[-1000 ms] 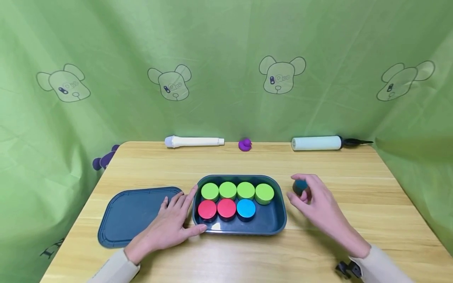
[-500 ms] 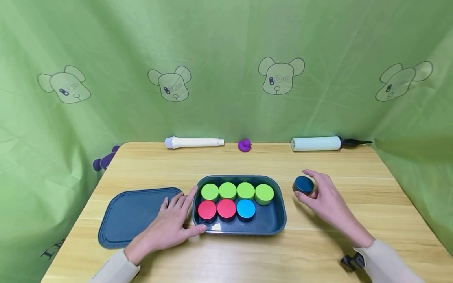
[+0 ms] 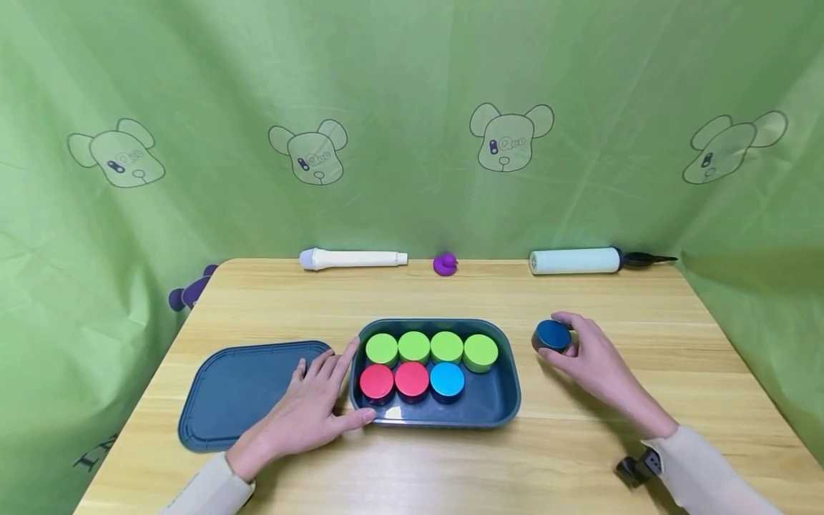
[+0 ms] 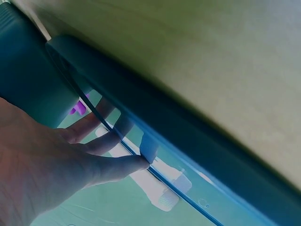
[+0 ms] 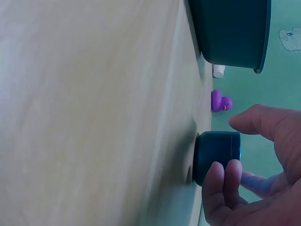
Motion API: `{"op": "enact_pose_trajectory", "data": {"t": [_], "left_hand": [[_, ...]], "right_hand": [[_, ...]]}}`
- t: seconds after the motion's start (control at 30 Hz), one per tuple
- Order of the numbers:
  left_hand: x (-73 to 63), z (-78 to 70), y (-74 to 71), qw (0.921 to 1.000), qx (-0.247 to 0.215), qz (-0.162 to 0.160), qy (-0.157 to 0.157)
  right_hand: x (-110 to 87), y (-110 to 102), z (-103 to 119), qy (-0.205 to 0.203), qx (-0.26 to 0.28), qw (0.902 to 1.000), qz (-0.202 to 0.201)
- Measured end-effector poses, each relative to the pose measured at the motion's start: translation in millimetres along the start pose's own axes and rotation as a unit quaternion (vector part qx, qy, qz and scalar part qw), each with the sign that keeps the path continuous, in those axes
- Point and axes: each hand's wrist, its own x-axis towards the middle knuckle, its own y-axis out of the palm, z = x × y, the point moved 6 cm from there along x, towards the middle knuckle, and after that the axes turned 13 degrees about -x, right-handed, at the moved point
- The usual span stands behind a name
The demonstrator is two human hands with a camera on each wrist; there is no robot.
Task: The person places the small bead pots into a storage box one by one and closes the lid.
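Note:
My left hand (image 3: 309,408) lies with spread fingers beside the dark blue box (image 3: 511,372). Its index finger and thumb are at the box's left end, and its other fingers lie over the flat lid (image 3: 238,393). In the left wrist view the hand (image 4: 61,165) is between the lid (image 4: 141,113) and the box (image 4: 37,70). To the right of the box, my right hand (image 3: 595,357) holds a short, dark blue round pot (image 3: 552,336), standing upright. In the right wrist view, curled fingers touch the pot (image 5: 214,148); the thumb is at its other side.
In the box, several green rounds (image 3: 415,346) form the back row; two red rounds (image 3: 377,380) and a blue round (image 3: 447,380) are in front. A white microphone (image 3: 354,258), a purple duck (image 3: 445,264) and a pale cylinder (image 3: 575,261) line the table's back edge.
The pot came from tilted to upright. My right hand shifted slightly right and its fingers drew closer round the pot. The left hand and box have not moved.

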Motion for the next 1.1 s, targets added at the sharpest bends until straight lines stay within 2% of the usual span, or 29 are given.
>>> {"op": "enact_pose_trajectory", "data": {"t": [0.23, 0.83, 0.97, 1.1], "left_hand": [[0.5, -0.4, 0.3, 1.0000, -0.001, -0.003, 0.003], [1.3, -3.4, 0.1, 0.9999, -0.009, -0.007, 0.011], [0.7, -3.2, 0.3, 0.9999, -0.009, -0.006, 0.009], [0.3, -2.9, -0.3, 0.9999, -0.006, -0.008, 0.009]], "right_hand": [[3.3, 1.2, -6.3, 0.013, 0.017, 0.9997, 0.014], [1.0, 0.4, -11.5, 0.036, 0.015, 0.9984, 0.041], [-4.0, 0.2, -8.8, 0.039, 0.015, 0.9987, 0.030], [-8.9, -2.5, -3.8, 0.025, 0.014, 0.9996, 0.000]]}}
